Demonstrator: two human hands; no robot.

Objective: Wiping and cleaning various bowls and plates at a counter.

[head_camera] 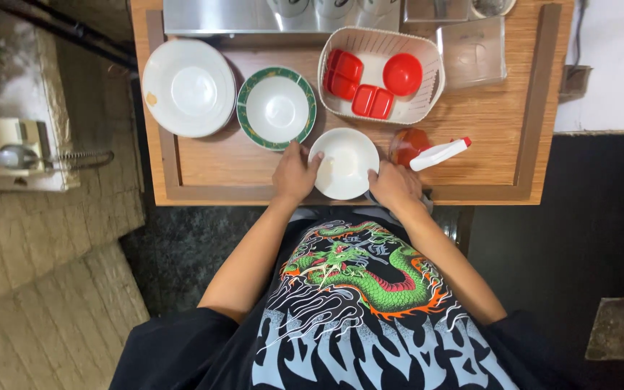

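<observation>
Both my hands grip the white bowl point(344, 163) now, left hand point(295, 173) and right hand point(394, 185) clasping opposite rims at the tray's point(471, 119) near edge. Beyond it, white plate point(189, 87) and green-rimmed bowl point(276, 108) sit apart; this bowl isn't placed yet.

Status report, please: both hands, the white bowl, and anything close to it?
Left hand and right hand grip white bowl at opposite rims. Bowl upright on wooden tray. Spray bottle lying beside right hand; green-rimmed plate near left.
</observation>
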